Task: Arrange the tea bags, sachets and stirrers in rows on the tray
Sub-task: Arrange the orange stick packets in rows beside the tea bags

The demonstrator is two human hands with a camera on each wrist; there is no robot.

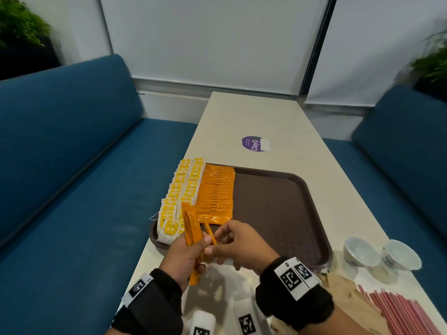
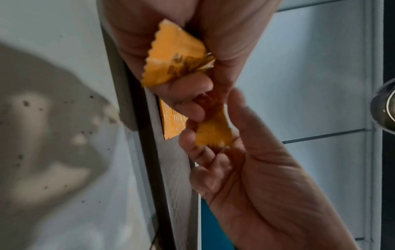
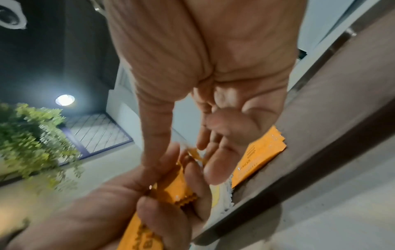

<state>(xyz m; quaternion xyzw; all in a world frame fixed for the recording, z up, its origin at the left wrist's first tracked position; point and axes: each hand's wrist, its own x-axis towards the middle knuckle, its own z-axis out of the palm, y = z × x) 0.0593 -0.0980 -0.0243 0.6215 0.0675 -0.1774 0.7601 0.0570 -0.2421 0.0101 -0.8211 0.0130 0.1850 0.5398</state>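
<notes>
A brown tray (image 1: pixel 278 201) lies on the table. Along its left side stand two rows of yellow-labelled tea bags (image 1: pixel 183 187) and one row of orange sachets (image 1: pixel 216 189). Above the tray's near left corner my left hand (image 1: pixel 197 246) grips a bundle of orange sachets (image 1: pixel 191 228), upright in the fist. My right hand (image 1: pixel 214 241) pinches one sachet (image 1: pixel 210 234) at the bundle's edge between thumb and fingers. The left wrist view shows the right hand's fingers (image 2: pixel 192 148) closed on that sachet's end (image 2: pixel 213 133). Red stirrers (image 1: pixel 401 313) lie off the tray at the near right.
Two white cups (image 1: pixel 360 251) stand right of the tray. Brown paper (image 1: pixel 346 293) lies beside the stirrers. A purple sticker (image 1: pixel 252 143) sits beyond the tray. Blue benches (image 1: pixel 96 189) flank the narrow table. The tray's right half is bare.
</notes>
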